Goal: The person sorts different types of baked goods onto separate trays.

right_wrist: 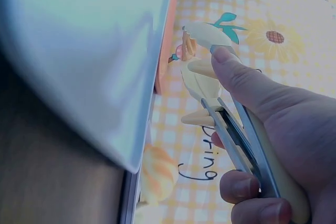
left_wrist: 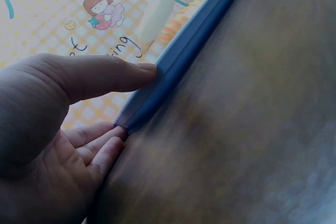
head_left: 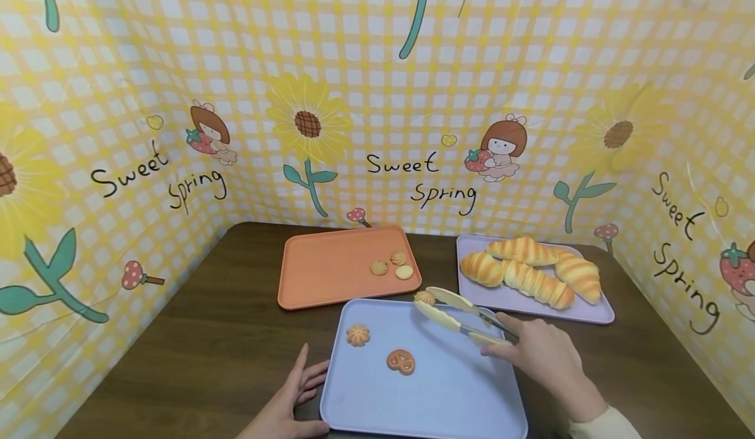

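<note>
My right hand [head_left: 542, 355] grips a pair of cream-tipped tongs [head_left: 441, 319], whose ends pinch a small ridged cookie [head_left: 425, 297] above the far edge of a blue tray [head_left: 454, 390]. In the right wrist view, the cookie [right_wrist: 189, 45] shows between the tong tips. My left hand [head_left: 289, 396] is at the blue tray's left side; its thumb and fingertips touch the rim in the left wrist view, not curled around it. On that tray lie a flower-shaped cookie [head_left: 358, 335] and a pretzel-shaped cookie [head_left: 401, 362].
An orange tray [head_left: 330, 265] stands behind the blue one, with a few cookies [head_left: 379, 268] at its right end. At the back right, a purple tray [head_left: 466, 298] bears several bread rolls [head_left: 538, 284]. Patterned cloth [head_left: 407, 98] surrounds the dark wooden table [head_left: 194, 341].
</note>
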`<action>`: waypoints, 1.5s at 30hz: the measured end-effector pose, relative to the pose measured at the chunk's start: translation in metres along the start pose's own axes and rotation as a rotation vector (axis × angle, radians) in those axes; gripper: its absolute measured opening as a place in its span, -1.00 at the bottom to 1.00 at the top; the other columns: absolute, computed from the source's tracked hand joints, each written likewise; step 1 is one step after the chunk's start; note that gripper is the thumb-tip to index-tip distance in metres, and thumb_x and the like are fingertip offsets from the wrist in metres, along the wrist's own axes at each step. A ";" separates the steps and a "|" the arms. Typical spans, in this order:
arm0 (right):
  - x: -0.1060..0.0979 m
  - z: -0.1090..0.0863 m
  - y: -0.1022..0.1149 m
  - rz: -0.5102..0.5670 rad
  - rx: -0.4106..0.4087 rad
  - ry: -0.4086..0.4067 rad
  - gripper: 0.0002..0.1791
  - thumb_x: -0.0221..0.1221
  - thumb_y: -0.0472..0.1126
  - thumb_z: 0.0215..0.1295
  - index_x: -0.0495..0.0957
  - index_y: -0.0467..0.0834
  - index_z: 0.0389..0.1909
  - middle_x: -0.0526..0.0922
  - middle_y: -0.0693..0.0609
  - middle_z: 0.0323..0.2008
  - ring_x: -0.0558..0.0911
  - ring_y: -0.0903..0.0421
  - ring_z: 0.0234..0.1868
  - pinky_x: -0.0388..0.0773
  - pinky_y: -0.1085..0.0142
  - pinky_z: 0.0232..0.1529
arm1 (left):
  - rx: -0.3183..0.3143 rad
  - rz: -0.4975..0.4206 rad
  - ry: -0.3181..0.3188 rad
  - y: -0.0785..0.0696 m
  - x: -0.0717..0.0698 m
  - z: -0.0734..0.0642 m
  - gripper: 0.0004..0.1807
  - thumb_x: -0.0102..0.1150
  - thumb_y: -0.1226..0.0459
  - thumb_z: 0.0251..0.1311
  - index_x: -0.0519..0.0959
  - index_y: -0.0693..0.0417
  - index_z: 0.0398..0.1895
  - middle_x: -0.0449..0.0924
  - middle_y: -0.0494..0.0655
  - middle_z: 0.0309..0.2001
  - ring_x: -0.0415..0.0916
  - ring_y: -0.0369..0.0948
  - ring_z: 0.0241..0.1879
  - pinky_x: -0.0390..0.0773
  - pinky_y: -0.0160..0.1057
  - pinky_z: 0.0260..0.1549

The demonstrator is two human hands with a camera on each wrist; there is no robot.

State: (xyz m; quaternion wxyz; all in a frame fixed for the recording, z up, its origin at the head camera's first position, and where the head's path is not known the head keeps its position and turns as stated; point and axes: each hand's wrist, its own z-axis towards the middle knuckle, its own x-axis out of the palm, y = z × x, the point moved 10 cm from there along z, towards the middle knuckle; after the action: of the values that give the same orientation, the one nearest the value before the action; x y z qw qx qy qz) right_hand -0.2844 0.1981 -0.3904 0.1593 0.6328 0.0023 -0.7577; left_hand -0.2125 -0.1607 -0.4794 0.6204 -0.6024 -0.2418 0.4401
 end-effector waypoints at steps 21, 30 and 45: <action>-0.005 0.041 0.029 -0.019 -0.130 -0.086 -0.23 0.42 0.32 -0.09 0.68 -0.06 0.12 0.36 0.15 -0.78 0.25 0.20 -0.71 0.20 0.28 -0.73 | 0.004 -0.009 0.008 0.000 0.000 0.001 0.33 0.34 0.35 0.19 -0.71 0.36 0.41 -0.12 0.74 0.36 0.15 -0.64 0.24 0.32 -0.48 0.11; 0.003 0.056 0.035 -0.020 -0.133 -0.036 -0.21 0.40 0.33 -0.05 0.64 -0.04 0.18 0.38 0.15 -0.74 0.27 0.19 -0.70 0.21 0.28 -0.73 | 0.001 -0.013 0.001 0.002 -0.002 0.001 0.33 0.35 0.38 0.18 -0.71 0.36 0.41 -0.11 0.73 0.37 0.16 -0.63 0.24 0.33 -0.46 0.11; 0.019 0.081 0.053 -0.110 -0.149 0.030 -0.27 0.41 0.34 -0.07 0.68 0.00 0.09 0.33 0.15 -0.73 0.21 0.19 -0.68 0.06 0.32 -0.71 | 0.000 -0.012 -0.001 0.003 -0.001 0.001 0.34 0.36 0.34 0.18 -0.71 0.36 0.42 -0.11 0.74 0.36 0.16 -0.65 0.23 0.32 -0.48 0.11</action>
State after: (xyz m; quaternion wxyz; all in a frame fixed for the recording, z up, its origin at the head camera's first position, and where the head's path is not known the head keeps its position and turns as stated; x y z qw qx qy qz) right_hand -0.3518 0.1266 -0.3823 0.1640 0.6293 0.0958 -0.7536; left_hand -0.2149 -0.1617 -0.4820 0.6229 -0.6009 -0.2455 0.4366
